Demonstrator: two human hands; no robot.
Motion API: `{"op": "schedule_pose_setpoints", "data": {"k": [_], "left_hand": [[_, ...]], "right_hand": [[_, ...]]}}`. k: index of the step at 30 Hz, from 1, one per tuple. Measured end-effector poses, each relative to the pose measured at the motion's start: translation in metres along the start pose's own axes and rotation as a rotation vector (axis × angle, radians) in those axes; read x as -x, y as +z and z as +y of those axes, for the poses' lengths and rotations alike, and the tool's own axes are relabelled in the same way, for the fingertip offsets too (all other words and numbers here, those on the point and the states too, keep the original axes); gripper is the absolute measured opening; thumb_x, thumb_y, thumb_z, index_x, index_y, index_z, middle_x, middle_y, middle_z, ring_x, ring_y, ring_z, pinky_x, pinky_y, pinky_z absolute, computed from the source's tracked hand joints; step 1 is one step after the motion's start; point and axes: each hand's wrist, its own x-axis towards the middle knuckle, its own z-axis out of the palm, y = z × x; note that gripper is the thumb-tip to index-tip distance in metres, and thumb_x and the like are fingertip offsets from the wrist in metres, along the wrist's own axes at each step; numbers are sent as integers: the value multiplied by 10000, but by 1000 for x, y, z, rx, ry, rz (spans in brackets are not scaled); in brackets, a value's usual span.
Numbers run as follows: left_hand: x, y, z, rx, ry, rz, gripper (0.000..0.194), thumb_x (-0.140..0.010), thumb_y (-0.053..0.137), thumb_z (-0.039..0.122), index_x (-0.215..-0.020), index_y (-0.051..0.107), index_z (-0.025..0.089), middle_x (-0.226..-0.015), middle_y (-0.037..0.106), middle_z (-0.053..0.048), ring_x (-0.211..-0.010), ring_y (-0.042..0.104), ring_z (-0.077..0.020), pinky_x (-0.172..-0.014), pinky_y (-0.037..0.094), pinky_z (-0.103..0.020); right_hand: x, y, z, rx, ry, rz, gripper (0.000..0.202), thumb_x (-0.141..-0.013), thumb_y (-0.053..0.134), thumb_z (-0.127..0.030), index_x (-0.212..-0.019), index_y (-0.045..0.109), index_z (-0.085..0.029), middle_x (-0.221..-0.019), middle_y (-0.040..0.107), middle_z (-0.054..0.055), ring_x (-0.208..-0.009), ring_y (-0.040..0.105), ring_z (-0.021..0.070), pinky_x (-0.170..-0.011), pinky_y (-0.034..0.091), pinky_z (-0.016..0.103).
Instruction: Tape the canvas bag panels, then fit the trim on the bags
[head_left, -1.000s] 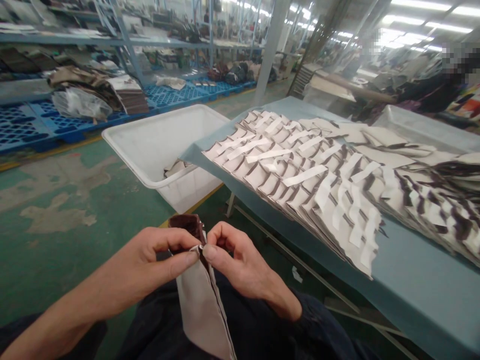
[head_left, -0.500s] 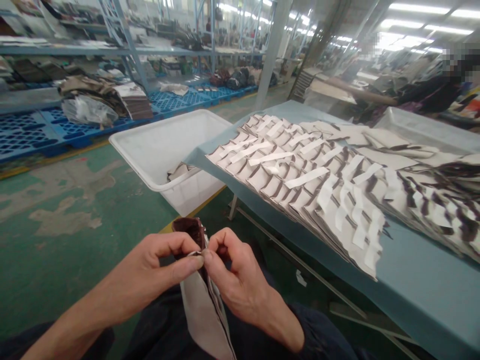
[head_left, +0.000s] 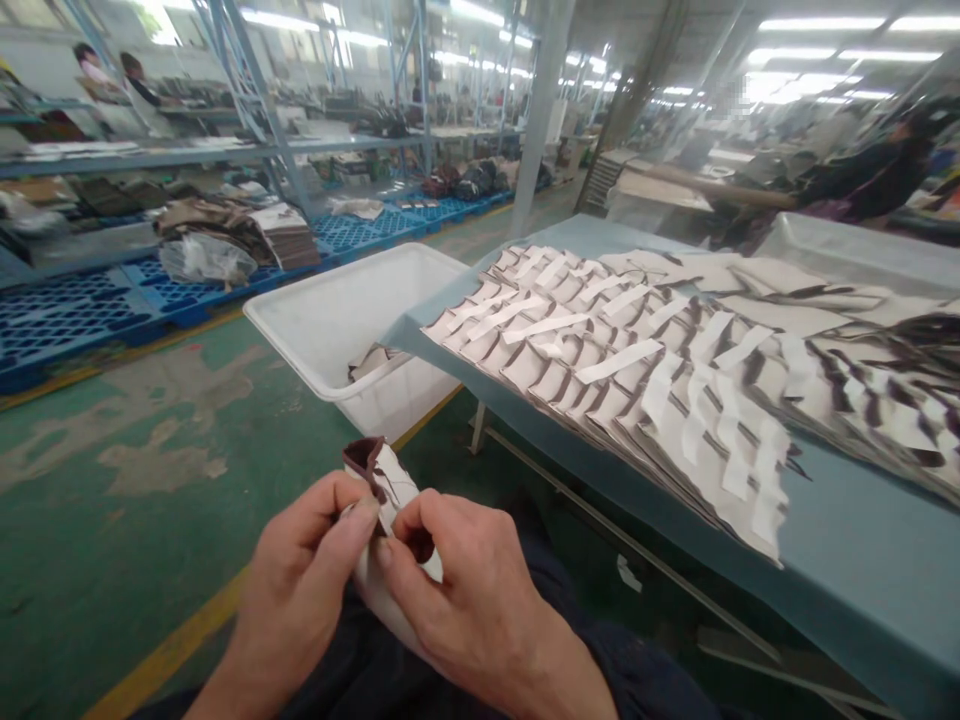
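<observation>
One pale piece [head_left: 396, 484] pinched in both hands, left of the table [head_left: 855, 560]

The left hand [head_left: 304, 570] grasps the piece near its dark-lined upper end between thumb and forefinger; the right hand [head_left: 484, 590] pinches the side just next to it, other fingers curled in. What lies under the fingertips is hidden. The step in hand looks like working an edge by touch, and the next move seems to call for a steady left pinch and fine play from the right thumb.

The blue-green table bears layered, brown-edged panels [head_left: 555, 385], with white strips [head_left: 621, 362] lying across them. A white bin [head_left: 322, 310] stands at the table's left end. Farther left, beyond the table, blue pallets [head_left: 60, 320] run below shelving [head_left: 172, 153]. Past its far right side is a person in dark clothing [head_left: 870, 185]. Worn green floor [head_left: 150, 560] spreads to its left.
</observation>
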Motion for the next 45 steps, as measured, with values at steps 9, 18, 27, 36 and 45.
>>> {"op": "schedule_pose_setpoints", "data": {"k": [9,18,27,36,45], "left_hand": [[16,2,-38,192,-129,3,462,-1005,764,657,-836,705,231,-724,618,39,-673,543,-156,-626,525,-214],[33,-32,-47,-104,131,-196,170,-1029,802,440,-1005,877,289,-993,864,-32,-941,782,-244,-877,623,-279],[39,-24,-24,-62,208,-438,294,-1099,727,382,-837,780,257,-795,766,0,-755,733,-176,-743,564,-233],[28,-4,-5,-102,246,-523,314,-1039,719,298,-733,757,243,-686,728,14,-618,724,-143,-625,550,-187],[16,15,3,-205,218,-549,325,-949,627,252,-626,643,228,-598,661,44,-529,637,-104,-543,495,-138]], "right_hand": [[-18,1,26,340,-514,-28,141,-983,598,-215,-875,523,-266,-731,674,-3,-649,625,188,-596,358,324],[6,-27,16,147,-513,-74,268,-1134,647,-319,-894,546,-254,-742,660,-17,-628,577,162,-586,376,312],[7,-47,19,-169,-529,-157,167,-1185,616,-301,-1089,721,-215,-1111,878,105,-1006,849,173,-878,658,254],[1,-70,26,77,-637,-308,225,-1189,579,-260,-1040,738,-206,-1092,896,82,-959,861,190,-837,686,294],[1,-71,32,357,-626,-265,239,-1059,612,-164,-839,654,-247,-755,748,-7,-620,633,153,-560,433,313]]}}
